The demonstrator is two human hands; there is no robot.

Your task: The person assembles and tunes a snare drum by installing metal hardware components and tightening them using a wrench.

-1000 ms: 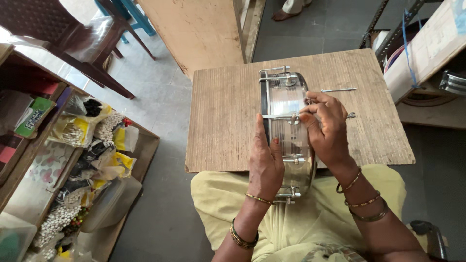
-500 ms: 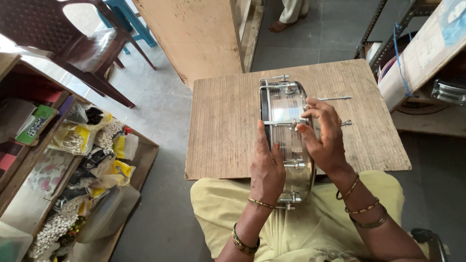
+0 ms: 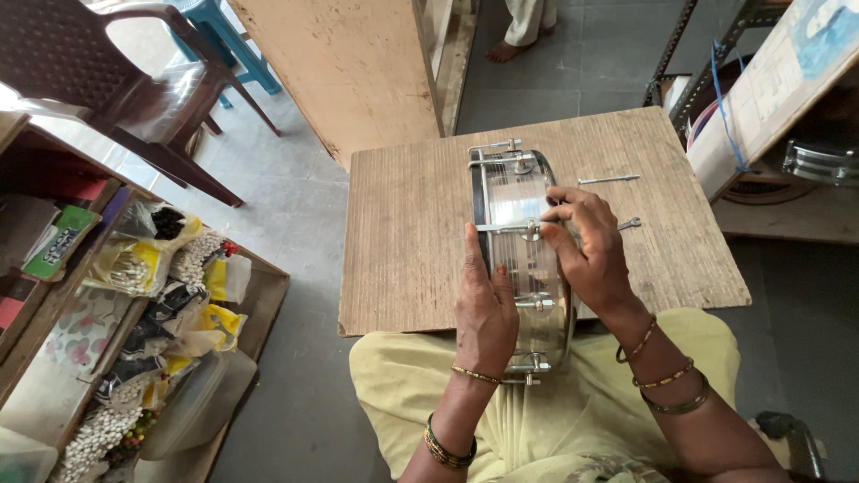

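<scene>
We see a shiny metal drum shell (image 3: 519,259) standing on its edge at the near side of the wooden table (image 3: 412,233), its lower part over the lap in yellow cloth. Our left hand (image 3: 485,309) lies flat against the shell's left side, fingers pressed together and pointing away from us. Our right hand (image 3: 586,250) is at the right side, its grip pinching a tension lug (image 3: 531,229) on the rim. Two loose metal rods (image 3: 608,180) lie on the table just beyond the right hand.
</scene>
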